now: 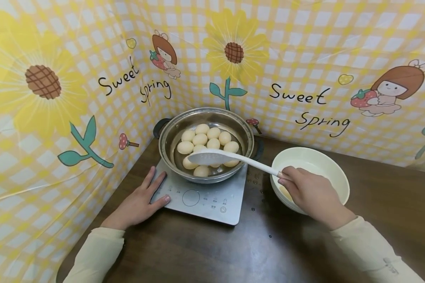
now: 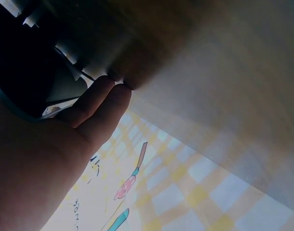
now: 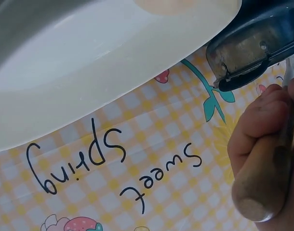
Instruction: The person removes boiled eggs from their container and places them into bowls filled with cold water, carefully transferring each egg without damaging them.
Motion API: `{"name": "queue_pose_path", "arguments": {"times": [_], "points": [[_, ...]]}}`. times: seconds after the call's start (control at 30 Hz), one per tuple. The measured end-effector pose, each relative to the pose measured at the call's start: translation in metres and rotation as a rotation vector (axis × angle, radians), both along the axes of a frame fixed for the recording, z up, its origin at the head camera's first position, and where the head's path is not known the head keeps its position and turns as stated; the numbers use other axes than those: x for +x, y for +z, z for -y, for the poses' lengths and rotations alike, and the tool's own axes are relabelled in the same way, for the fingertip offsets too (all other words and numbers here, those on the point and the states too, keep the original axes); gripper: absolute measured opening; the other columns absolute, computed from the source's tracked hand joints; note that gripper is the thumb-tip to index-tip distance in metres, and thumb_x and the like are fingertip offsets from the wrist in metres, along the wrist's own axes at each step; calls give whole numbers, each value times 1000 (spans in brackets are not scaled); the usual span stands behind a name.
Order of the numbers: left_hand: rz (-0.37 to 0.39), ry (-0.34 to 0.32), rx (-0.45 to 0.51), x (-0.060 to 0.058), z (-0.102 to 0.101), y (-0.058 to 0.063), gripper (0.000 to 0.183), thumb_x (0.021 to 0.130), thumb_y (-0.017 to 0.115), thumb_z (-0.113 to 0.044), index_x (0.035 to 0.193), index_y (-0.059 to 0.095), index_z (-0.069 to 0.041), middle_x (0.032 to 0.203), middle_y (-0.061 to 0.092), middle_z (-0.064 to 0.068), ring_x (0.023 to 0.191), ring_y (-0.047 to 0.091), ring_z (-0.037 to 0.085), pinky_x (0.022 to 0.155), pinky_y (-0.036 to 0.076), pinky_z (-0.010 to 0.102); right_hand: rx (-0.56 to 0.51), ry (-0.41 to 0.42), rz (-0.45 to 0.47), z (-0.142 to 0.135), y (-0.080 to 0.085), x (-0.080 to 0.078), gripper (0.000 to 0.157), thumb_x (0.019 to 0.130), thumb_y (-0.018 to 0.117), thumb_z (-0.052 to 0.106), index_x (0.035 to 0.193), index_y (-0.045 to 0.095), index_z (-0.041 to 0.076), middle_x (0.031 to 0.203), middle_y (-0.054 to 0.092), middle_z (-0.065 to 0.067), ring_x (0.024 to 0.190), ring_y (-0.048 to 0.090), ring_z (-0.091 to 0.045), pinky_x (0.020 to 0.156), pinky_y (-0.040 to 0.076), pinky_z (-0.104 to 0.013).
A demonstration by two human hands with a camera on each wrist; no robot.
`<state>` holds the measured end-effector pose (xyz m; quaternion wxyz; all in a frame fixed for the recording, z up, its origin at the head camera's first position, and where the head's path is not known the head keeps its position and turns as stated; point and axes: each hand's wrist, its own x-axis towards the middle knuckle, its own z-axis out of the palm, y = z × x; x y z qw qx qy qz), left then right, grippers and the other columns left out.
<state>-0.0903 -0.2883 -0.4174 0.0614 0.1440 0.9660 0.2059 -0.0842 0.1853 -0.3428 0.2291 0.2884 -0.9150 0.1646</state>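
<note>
In the head view my right hand (image 1: 309,192) grips the handle of a white slotted spoon (image 1: 248,160); the right wrist view shows its wooden handle end (image 3: 260,190) inside the curled fingers. The spoon's head hangs over a steel pot (image 1: 164,155), overlapping several pale eggs (image 1: 200,139) that lie in it. My left hand (image 1: 138,204) rests with spread fingers on the left edge of a silver induction cooker (image 1: 205,200) under the pot. Beneath my right hand stands a pale green bowl (image 1: 311,157), with an egg (image 1: 286,192) partly hidden in it.
Dark handles (image 1: 161,127) stick out from the pot's sides. Water drops (image 1: 253,209) dot the brown table (image 1: 233,251) between cooker and bowl. A yellow checked cloth (image 1: 297,51) with sunflowers and lettering covers the walls at the back and left.
</note>
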Motion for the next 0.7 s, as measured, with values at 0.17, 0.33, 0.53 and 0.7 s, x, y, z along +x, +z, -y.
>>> {"name": "queue_pose_path", "arguments": {"times": [0.17,0.33,0.53,0.7], "points": [[0,0,5,0,0,-1,83,101,53,-57,164,19,-14,167,-2,22,135,34,59,99,36,68,10,17,-3,-1,1,1,13,94,73,21,95,61,17,68,44,13,55,39,-7,48,33,-29],[2,1,6,0,0,0,83,101,53,-56,164,18,-15,167,-2,21,134,35,59,98,37,69,21,23,-28,0,5,0,13,95,72,23,94,60,18,67,42,12,52,39,-8,46,33,-29],[4,2,11,1,0,-2,82,101,53,-57,164,17,-16,167,-3,20,134,35,60,97,38,69,75,39,-60,6,10,2,11,92,71,24,93,62,17,65,47,8,48,49,-16,42,37,-35],[-6,-7,13,1,2,-2,82,101,53,-56,164,18,-16,167,-3,21,133,36,60,97,38,69,117,36,-34,9,12,4,13,92,72,24,90,61,16,62,47,6,49,54,-21,42,39,-39]]}}
